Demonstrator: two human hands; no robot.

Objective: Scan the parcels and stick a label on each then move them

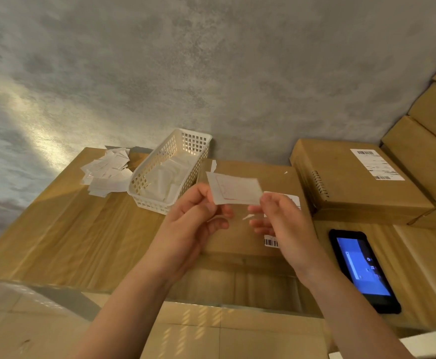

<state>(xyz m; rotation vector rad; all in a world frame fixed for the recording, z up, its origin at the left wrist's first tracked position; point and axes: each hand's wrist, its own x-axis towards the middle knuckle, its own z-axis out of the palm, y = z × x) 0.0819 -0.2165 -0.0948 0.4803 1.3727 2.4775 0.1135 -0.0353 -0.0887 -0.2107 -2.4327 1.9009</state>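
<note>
Small white rectangular paper label [235,189] pinched at both lower corners: left hand [191,224] gripping the left edge between thumb and forefinger, right hand [284,224] gripping the right edge. Held above a flat brown cardboard parcel [240,229] with a barcode sticker, half hidden under the hands. Black handheld scanner with a lit blue screen [362,268] lying face-up to the right. White perforated plastic basket [170,169] of paper slips just left of the label; loose pile of white backing papers [108,172] beyond. Stacked brown cardboard boxes [356,177] at right. Light wooden tabletop [69,229]; grey mottled wall [211,73] behind.
</note>
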